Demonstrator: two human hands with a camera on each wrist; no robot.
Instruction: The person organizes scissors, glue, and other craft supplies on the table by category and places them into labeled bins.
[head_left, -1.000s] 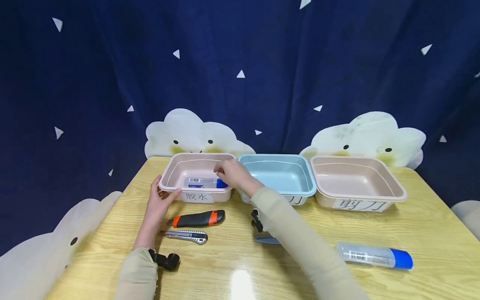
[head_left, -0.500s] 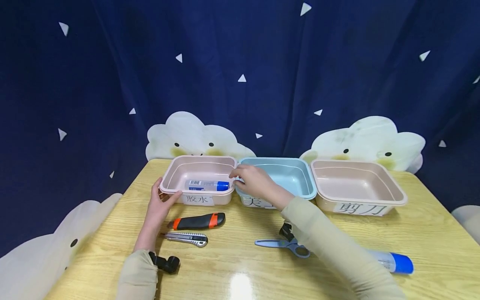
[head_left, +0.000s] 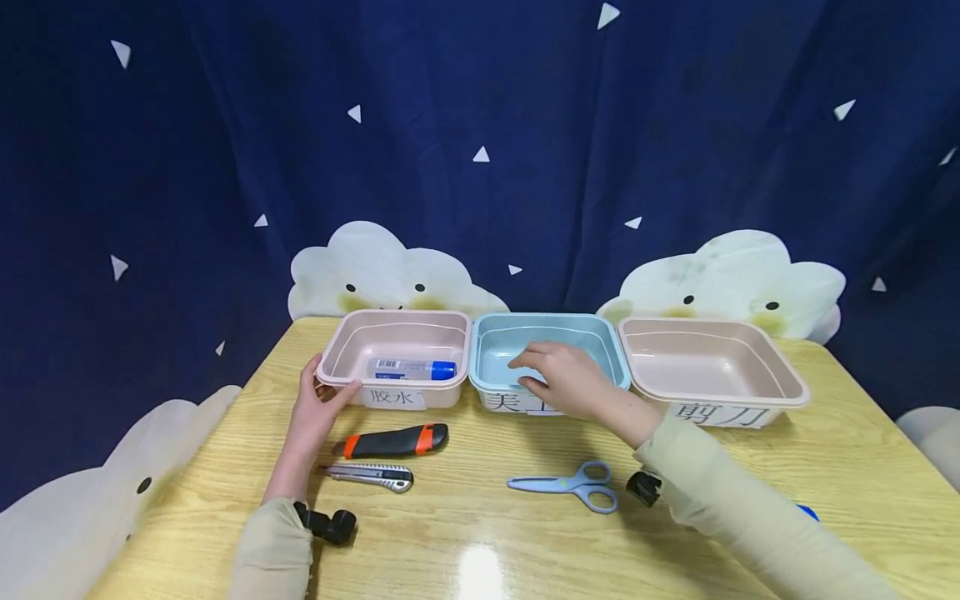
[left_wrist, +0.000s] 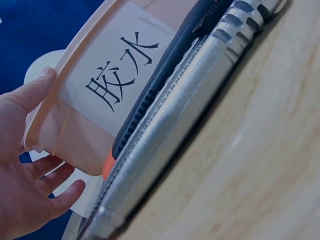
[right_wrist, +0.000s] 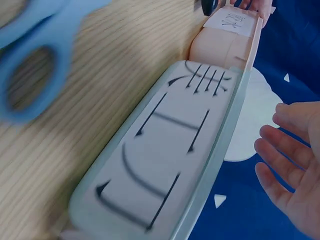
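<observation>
My left hand (head_left: 313, 408) holds the left front corner of the left pink bin (head_left: 450, 396), thumb at the rim and fingers round the outer side. A clear glue bottle (head_left: 408, 369) with a blue cap lies inside that bin. Over the front of the blue bin (head_left: 491, 379) hovers my right hand (head_left: 566, 379), its fingers loosely bent and holding nothing, as the right wrist view (right_wrist: 295, 160) also shows. On the table before the left bin lie a black and orange utility knife (head_left: 393, 442) and a silver utility knife (head_left: 375, 476).
Blue scissors (head_left: 566, 483) lie on the table (head_left: 420, 542) in front of the blue bin. Another pink bin (head_left: 787, 387) stands at the right end of the row. Past my right sleeve (head_left: 735, 500) peeks a blue cap (head_left: 807, 512). Behind hangs a dark blue curtain (head_left: 420, 183).
My right hand has drawn away from the left bin, moving right over the blue bin. The scissors have come into full view, while my sleeve now covers most of the right-hand bottle. The left hand stays.
</observation>
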